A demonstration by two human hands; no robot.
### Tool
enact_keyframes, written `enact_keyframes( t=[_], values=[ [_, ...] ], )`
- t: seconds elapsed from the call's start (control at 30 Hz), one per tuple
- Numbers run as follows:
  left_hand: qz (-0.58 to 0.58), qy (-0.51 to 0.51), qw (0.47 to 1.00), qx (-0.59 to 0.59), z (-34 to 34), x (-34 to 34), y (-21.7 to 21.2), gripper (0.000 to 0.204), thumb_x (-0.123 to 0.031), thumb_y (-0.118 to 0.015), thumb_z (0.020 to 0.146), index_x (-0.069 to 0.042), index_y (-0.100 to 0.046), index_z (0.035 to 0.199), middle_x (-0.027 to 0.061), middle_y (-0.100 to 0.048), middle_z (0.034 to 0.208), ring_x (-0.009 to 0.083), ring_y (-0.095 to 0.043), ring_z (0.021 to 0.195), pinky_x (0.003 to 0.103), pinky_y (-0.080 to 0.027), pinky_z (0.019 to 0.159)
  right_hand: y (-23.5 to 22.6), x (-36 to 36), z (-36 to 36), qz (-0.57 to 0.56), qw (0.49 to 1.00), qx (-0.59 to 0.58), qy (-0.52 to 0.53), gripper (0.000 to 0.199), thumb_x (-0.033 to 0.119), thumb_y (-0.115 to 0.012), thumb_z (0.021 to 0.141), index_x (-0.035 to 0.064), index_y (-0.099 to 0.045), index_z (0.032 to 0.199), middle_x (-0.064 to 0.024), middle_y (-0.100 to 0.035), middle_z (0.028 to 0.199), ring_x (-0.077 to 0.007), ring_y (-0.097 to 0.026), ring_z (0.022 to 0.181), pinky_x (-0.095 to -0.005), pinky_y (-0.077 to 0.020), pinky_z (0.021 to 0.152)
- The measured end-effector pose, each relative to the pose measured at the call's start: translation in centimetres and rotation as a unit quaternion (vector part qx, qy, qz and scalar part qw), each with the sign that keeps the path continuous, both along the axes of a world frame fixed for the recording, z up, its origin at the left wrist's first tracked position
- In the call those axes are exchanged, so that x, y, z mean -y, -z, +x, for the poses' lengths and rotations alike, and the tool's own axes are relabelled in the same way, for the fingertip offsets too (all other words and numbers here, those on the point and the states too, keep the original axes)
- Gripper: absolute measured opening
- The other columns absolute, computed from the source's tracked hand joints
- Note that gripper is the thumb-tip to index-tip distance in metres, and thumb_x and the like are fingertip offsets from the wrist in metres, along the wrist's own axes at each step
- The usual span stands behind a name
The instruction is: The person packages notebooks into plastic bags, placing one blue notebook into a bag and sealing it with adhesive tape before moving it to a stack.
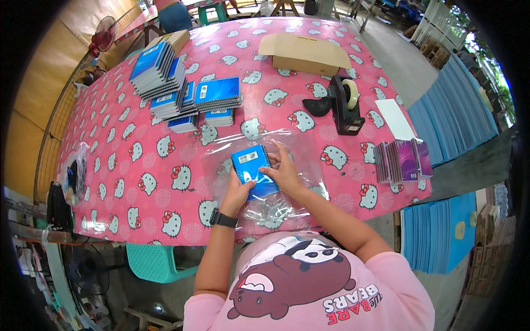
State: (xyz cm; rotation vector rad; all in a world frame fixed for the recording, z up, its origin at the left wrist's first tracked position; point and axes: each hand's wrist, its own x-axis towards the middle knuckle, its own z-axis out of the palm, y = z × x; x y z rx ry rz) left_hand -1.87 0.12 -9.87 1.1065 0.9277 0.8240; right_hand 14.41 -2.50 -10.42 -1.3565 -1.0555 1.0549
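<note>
My left hand (237,194) grips the near edge of a small stack of blue spiral notebooks (252,165), with a black watch on that wrist. On the right side of the same stack rests my right hand (282,168), fingers spread over its cover and edge. The stack lies on clear plastic wrap (287,207) spread over the table with a pink cat-print cloth (138,160).
Further blue notebook stacks (165,83) sit at the far left, purple spiral notebooks (403,161) at the right. A black tape dispenser (345,105), a cardboard box (306,54) and a white sheet (398,119) lie beyond. Blue sheets are piled at the right; a teal stool stands below.
</note>
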Motion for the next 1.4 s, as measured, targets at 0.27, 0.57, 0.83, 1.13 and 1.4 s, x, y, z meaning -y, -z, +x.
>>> enact_keyframes(
  t=[0.27,0.57,0.83,1.13,1.4],
  values=[
    [-0.012,-0.112,0.993,0.046,1.8,0.7,0.9,0.044,-0.027,-0.042,0.097,-0.002,-0.037,0.133,0.0105,-0.052,0.122,0.0175,-0.053,0.107,0.030,-0.044,0.090,2.2,0.3,-0.3,0.042,0.984,0.166,-0.055,0.092,0.034,-0.066,0.081,-0.0026,-0.009,0.143,-0.0319,-0.029,0.139,-0.0410,-0.034,0.128,-0.0424,-0.0277,0.106],
    [-0.070,-0.123,0.988,0.057,2.2,-0.1,2.3,0.044,-0.031,-0.034,0.099,0.000,-0.047,0.127,0.0120,-0.055,0.119,0.0176,-0.054,0.104,0.029,-0.042,0.090,1.4,0.9,1.2,0.052,0.881,0.469,-0.047,0.083,0.037,-0.056,0.088,-0.0039,-0.008,0.143,-0.0292,-0.016,0.146,-0.0408,-0.018,0.136,-0.0448,-0.0162,0.110],
    [0.084,-0.076,0.978,-0.177,4.1,-0.7,-0.6,0.050,-0.026,-0.055,0.088,0.002,-0.040,0.127,0.0238,-0.059,0.109,0.0346,-0.059,0.100,0.041,-0.046,0.082,0.0,1.1,1.3,-0.019,0.987,0.153,-0.037,0.086,0.030,-0.065,0.083,-0.0071,-0.013,0.141,-0.0290,-0.037,0.135,-0.0352,-0.042,0.123,-0.0356,-0.0338,0.101],
    [0.108,-0.172,0.976,-0.084,5.4,-0.5,2.6,0.047,-0.013,-0.048,0.089,0.004,-0.036,0.131,0.0255,-0.057,0.112,0.0351,-0.058,0.101,0.040,-0.044,0.087,0.4,0.7,1.2,0.051,0.883,0.464,-0.052,0.070,0.029,-0.052,0.089,-0.0013,-0.017,0.143,-0.0237,-0.022,0.145,-0.0366,-0.022,0.135,-0.0495,-0.0218,0.106],
    [0.280,-0.142,0.826,-0.468,-1.4,-3.7,4.3,0.035,-0.023,-0.049,0.092,-0.001,-0.053,0.119,0.0143,-0.053,0.124,0.0248,-0.044,0.119,0.040,-0.032,0.101,-1.7,0.9,0.7,0.021,0.777,0.624,-0.083,0.061,0.034,-0.041,0.092,0.0041,-0.023,0.142,-0.0109,-0.015,0.151,-0.0295,-0.012,0.140,-0.0633,-0.0166,0.103]
  ],
)
